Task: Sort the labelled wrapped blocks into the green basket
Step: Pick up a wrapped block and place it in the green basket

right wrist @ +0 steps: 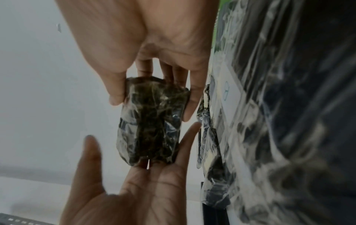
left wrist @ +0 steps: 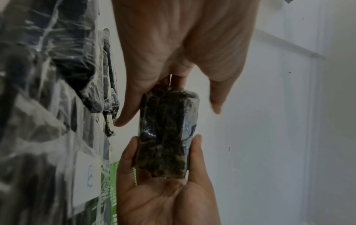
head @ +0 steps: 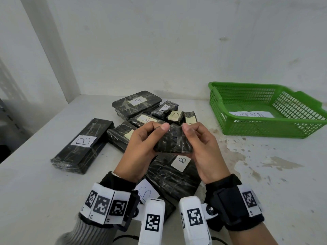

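Observation:
A small black wrapped block (head: pixel 172 141) is held up between both hands above the table, and no label shows on the side facing me. My left hand (head: pixel 146 138) cups its left end with curled fingers, the thumb by the top edge. My right hand (head: pixel 198 138) pinches the right end between thumb and fingers. The left wrist view shows the block (left wrist: pixel 167 132) with the right hand (left wrist: pixel 165 190) gripping its far end. In the right wrist view the block (right wrist: pixel 152 121) sits on the left hand's fingers (right wrist: pixel 188 137). The green basket (head: pixel 265 128) stands at the right.
Several wrapped blocks lie on the white table (head: pixel 256 174): a long one labelled B (head: pixel 83 145) at left, a flat B block (head: pixel 177 172) under my hands, and a pile (head: pixel 141 106) behind. A paper sheet (head: pixel 251 114) lies in the basket. A wall rises close behind.

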A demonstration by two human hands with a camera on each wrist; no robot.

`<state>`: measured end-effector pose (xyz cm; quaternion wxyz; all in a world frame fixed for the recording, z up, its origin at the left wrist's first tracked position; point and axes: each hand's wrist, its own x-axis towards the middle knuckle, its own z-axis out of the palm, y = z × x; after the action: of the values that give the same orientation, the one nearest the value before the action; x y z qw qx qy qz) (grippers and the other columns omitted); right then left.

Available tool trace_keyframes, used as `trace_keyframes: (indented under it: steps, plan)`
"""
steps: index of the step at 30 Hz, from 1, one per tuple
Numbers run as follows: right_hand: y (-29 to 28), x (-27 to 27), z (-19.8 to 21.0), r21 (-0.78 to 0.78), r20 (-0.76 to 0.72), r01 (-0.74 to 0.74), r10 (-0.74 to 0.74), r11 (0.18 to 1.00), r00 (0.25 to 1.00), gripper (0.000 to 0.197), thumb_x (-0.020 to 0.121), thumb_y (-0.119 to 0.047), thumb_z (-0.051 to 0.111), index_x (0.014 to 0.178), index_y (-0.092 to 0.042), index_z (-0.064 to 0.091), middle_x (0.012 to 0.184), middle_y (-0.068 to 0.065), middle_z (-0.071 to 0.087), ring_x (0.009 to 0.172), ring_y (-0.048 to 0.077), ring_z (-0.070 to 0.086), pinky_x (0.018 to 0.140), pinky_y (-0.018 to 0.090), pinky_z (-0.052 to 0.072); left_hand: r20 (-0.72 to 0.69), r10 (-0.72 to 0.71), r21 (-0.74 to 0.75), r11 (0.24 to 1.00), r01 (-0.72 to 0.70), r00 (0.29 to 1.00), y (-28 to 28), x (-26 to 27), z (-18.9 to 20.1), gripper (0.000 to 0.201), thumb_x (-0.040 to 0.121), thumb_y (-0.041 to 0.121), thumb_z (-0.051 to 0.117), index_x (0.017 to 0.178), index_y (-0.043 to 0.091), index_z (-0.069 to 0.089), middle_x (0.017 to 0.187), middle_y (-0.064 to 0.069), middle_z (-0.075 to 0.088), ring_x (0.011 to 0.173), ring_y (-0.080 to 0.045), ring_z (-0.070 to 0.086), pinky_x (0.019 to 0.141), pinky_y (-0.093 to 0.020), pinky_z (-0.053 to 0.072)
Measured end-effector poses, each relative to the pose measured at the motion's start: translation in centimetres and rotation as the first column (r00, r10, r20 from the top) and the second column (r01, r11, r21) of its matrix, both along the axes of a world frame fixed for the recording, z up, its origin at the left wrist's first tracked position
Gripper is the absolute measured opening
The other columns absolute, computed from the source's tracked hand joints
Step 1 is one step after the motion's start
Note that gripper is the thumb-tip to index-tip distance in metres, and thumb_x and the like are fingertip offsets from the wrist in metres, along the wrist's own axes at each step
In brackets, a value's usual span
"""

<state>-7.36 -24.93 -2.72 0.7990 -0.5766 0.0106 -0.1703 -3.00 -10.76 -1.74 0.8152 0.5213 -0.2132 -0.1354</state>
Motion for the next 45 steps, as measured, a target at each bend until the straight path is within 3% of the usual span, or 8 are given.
trace_keyframes:
  steps: [8,15,19,25,32,37,41,45]
  plan:
    - [-0.2,-0.3,0.3,-0.007,-0.032,0.009,-0.009,1.0,0.999,0.024,0.078,-0.038,0.073,0.068,-0.02,0.061,0.086,0.017,0.064,0.083,0.032,0.061,0.085,0.059,0.052,0.04,0.001,0.025,1.0,-0.002,0.999,0.1,0.2,-0.5,0.014,0.085,0.017,0.06,0.082,0.004,0.056,0.073,-0.005,0.06,0.067,-0.014,0.06,0.066,-0.034,0.056]
    - [-0.1,0.0,-0.4,-0.042,0.022,0.067,-0.066,0.997,0.998,0.023,0.073,-0.025,0.081,0.071,-0.019,0.059,0.078,0.01,0.067,0.075,0.025,0.064,0.077,0.043,0.053,0.0,-0.05,0.004,0.999,0.05,0.999,0.2,0.1,-0.1,0.027,0.085,0.017,0.061,0.101,-0.005,0.059,0.091,-0.018,0.062,0.084,-0.023,0.065,0.082,-0.041,0.057]
    - [-0.1,0.0,-0.3,-0.011,-0.01,0.037,-0.037,0.999,0.999,0.023,0.071,-0.025,0.077,0.074,-0.016,0.056,0.075,0.005,0.068,0.072,0.02,0.065,0.078,0.042,0.055,0.021,0.004,0.038,0.999,-0.005,1.0,0.2,0.2,-0.6,0.02,0.089,0.018,0.064,0.097,0.0,0.063,0.085,-0.01,0.067,0.08,-0.018,0.066,0.077,-0.036,0.058]
    - [-0.1,0.0,-0.2,0.006,-0.024,-0.053,0.053,0.999,0.998,0.04,0.071,-0.027,0.086,0.101,-0.013,0.064,0.102,0.013,0.072,0.094,0.024,0.069,0.091,0.046,0.055,-0.07,0.007,-0.03,1.0,-0.009,0.998,0.2,0.3,-0.1,0.026,0.089,0.018,0.065,0.103,-0.004,0.06,0.096,-0.018,0.067,0.089,-0.025,0.066,0.082,-0.042,0.058]
    - [0.0,0.0,-0.1,-0.03,0.012,0.03,-0.03,0.999,0.999,0.038,0.075,-0.02,0.08,0.108,-0.009,0.064,0.104,0.013,0.073,0.1,0.028,0.069,0.093,0.045,0.053,-0.032,0.009,-0.009,1.0,-0.009,0.999,0.3,0.3,-0.3,0.039,0.085,0.013,0.058,0.115,-0.011,0.054,0.108,-0.022,0.065,0.098,-0.028,0.066,0.09,-0.047,0.054]
    - [-0.2,0.0,0.2,-0.071,-0.064,-0.024,0.019,0.997,0.998,0.057,0.077,-0.052,0.071,0.12,-0.016,0.062,0.115,0.006,0.071,0.105,0.02,0.069,0.078,0.032,0.058,0.012,0.036,-0.023,0.999,-0.035,0.999,0.7,0.7,-0.3,0.032,0.084,0.01,0.059,0.111,-0.006,0.057,0.101,-0.015,0.068,0.093,-0.024,0.066,0.085,-0.039,0.057]
    - [-0.5,0.1,0.0,-0.098,-0.085,-0.055,0.046,0.994,0.995,0.057,0.076,-0.045,0.066,0.126,-0.018,0.062,0.11,0.008,0.073,0.093,0.024,0.072,0.07,0.029,0.058,0.023,0.02,-0.046,0.999,-0.019,1.0,1.0,0.9,-0.2,0.039,0.082,0.008,0.059,0.118,-0.004,0.056,0.101,-0.012,0.068,0.096,-0.023,0.066,0.086,-0.036,0.056]
    - [-0.4,0.0,-0.3,-0.088,0.014,0.013,-0.012,0.996,1.0,0.047,0.078,-0.027,0.069,0.124,-0.017,0.065,0.111,0.01,0.072,0.105,0.023,0.069,0.088,0.036,0.057,0.047,0.035,-0.017,0.999,-0.034,0.998,1.1,0.9,-0.2,0.043,0.076,0.012,0.066,0.117,0.004,0.056,0.103,-0.007,0.067,0.099,-0.02,0.064,0.089,-0.037,0.052]
